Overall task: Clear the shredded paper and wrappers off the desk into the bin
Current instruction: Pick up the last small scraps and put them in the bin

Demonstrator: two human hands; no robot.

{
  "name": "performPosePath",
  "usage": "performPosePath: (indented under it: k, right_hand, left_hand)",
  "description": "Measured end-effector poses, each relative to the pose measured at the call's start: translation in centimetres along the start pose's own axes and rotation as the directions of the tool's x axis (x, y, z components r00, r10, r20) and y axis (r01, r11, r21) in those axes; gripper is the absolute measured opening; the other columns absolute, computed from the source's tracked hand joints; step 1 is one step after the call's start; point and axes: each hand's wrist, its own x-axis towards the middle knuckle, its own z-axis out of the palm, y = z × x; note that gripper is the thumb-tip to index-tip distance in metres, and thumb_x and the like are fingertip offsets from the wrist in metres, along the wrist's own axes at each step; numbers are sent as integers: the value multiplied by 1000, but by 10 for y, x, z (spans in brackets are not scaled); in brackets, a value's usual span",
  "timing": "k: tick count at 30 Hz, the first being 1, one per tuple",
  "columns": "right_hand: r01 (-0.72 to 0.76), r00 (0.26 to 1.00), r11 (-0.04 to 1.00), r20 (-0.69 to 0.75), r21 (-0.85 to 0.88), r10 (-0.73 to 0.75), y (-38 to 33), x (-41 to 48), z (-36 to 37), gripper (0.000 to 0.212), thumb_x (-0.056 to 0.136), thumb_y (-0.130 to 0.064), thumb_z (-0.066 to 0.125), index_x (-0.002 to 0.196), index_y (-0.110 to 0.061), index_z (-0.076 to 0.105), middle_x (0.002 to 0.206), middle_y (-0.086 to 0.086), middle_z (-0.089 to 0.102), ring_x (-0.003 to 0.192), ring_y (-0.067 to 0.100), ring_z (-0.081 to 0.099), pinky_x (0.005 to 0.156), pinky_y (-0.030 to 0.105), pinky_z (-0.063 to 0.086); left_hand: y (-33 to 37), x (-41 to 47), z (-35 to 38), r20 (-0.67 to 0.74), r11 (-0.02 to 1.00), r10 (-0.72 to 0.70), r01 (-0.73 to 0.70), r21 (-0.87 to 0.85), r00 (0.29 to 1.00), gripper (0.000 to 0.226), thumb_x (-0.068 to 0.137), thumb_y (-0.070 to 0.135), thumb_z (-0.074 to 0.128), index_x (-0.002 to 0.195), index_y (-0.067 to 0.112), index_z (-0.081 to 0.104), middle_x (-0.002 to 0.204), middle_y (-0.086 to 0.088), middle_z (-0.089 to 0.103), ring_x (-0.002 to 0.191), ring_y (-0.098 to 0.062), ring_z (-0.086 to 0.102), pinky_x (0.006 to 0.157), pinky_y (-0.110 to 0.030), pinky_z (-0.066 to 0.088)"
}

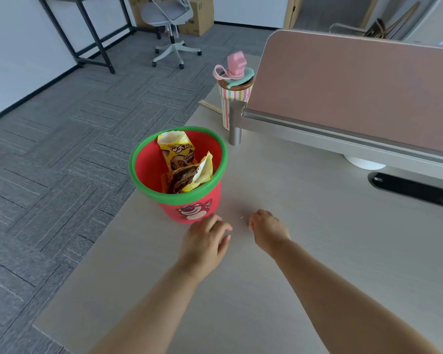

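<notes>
A red bin (189, 210) with a green rim and a bear picture stands on the pale desk (317, 238) near its left edge. Two yellow snack wrappers (179, 162) stick up inside it. My left hand (205, 244) hovers just in front of the bin, fingers relaxed and spread, holding nothing. My right hand (266, 228) is to the right of it, fingers curled downward toward the desk; what they hold is hidden. A tiny white paper scrap (241, 217) lies on the desk between the hands.
A striped tumbler (230, 103) with a pink lid stands at the desk's far left beside a pink divider panel (356, 90). A black cable slot (412, 189) sits at the right. An office chair (172, 24) and cardboard boxes stand on the grey carpet beyond.
</notes>
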Motion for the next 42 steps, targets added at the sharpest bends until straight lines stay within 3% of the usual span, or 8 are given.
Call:
performPosePath:
  k: [4,10,16,20,24,27,34,42]
  right_hand:
    - [-39,992,983,-115,182,61,14,-11,3,16,90,-6,42,94,-4,57,101,15,56,97,31,51,75,33,40]
    - [30,970,938,-237,344,56,31,-27,-11,11,87,-1,48,82,-2,58,86,13,59,79,27,54,65,27,37]
    - [45,971,920,-232,390,52,36,-29,-15,11,86,1,50,81,-2,59,85,12,59,75,26,54,65,34,44]
    - [26,983,918,-175,395,48,34,-29,-8,12,87,-1,47,82,-4,58,83,6,54,73,21,49,64,30,41]
    - [-7,993,924,-107,382,51,23,-23,1,12,89,-6,46,84,-3,57,89,13,59,79,28,54,66,31,39]
    - [-10,994,923,-95,385,50,11,-15,4,11,86,-4,47,82,-3,58,90,16,61,80,33,56,65,31,39]
    - [-87,995,953,-19,290,97,2,4,-3,21,80,-5,48,93,-9,64,96,15,66,89,34,59,74,35,49]
    - [-28,993,999,115,-29,31,-12,6,-15,25,88,-9,43,105,-10,62,111,14,60,100,35,55,72,28,41]
  left_hand:
    - [-10,18,48,225,923,-360,381,-56,905,19,72,12,75,90,9,68,85,-11,57,72,-29,59,65,-33,48]
    - [-6,46,78,179,857,-485,506,-96,856,11,76,9,72,85,5,70,86,-18,58,75,-33,58,67,-32,42]
    - [-2,45,83,160,868,-495,493,54,854,10,85,17,64,84,9,69,91,-14,57,79,-31,57,57,-31,36]
    - [-2,45,86,258,883,-460,409,230,850,19,94,24,50,95,9,62,101,-11,53,90,-27,54,68,-36,37]
    - [-4,25,80,156,926,-378,373,59,913,10,84,7,62,76,2,57,79,-16,55,65,-35,56,53,-37,42]
    - [-10,4,72,29,937,-341,343,-71,939,17,84,17,44,71,7,46,66,-13,53,53,-30,52,50,-35,36]
    - [-20,-9,62,-21,947,-285,278,-161,958,1,81,19,40,81,20,41,66,-7,59,62,-17,47,54,-26,34]
    - [-23,-14,56,-48,948,-291,282,-147,955,25,81,24,45,76,7,63,72,-3,67,69,-14,52,57,-21,39]
